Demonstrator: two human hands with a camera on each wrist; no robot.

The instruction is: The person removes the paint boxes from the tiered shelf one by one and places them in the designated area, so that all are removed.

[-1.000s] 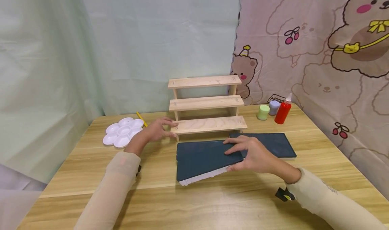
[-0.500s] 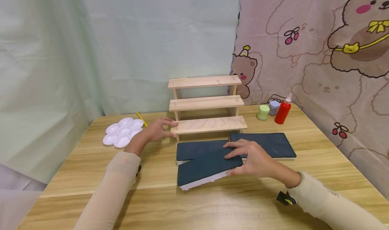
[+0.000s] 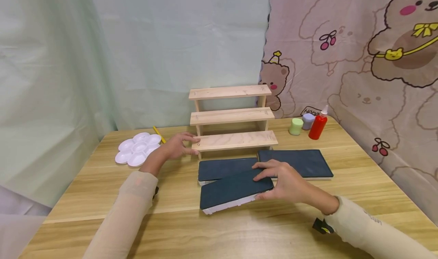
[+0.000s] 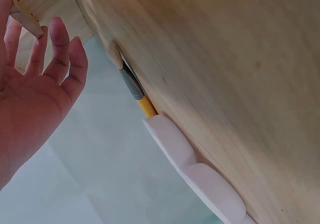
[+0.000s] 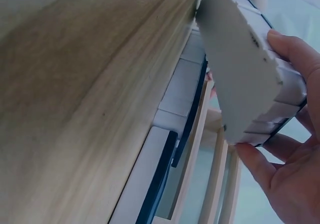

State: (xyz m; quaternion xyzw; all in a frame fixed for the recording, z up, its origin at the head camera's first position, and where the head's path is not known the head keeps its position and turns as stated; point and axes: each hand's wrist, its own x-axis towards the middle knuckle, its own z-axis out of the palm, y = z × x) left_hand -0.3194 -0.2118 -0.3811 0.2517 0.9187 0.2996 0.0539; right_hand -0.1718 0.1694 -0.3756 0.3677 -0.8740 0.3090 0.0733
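Note:
My right hand (image 3: 289,183) grips the right end of a flat white box with a dark blue lid (image 3: 232,190). Its thumb is at the near side and its fingers lie over the lid. In the right wrist view the held box's pale underside (image 5: 240,69) shows, tilted and partly off the table. Behind it lies a second dark-lidded box (image 3: 219,168), partly covered by the held one. To the right is a third such box (image 3: 301,163). My left hand (image 3: 176,145) pinches the left end of the lowest board of a three-step wooden shelf (image 3: 239,140).
A white flower-shaped palette (image 3: 140,146) sits at the left, beside a yellow-handled paintbrush (image 4: 142,101). At the back right stand a green jar (image 3: 295,126), a lilac jar (image 3: 308,121) and a red squeeze bottle (image 3: 318,126). Curtains hang behind the wooden table (image 3: 164,228).
My right hand has drawn the held box slightly toward me and down, uncovering more of the box behind it. The left hand stays at the shelf.

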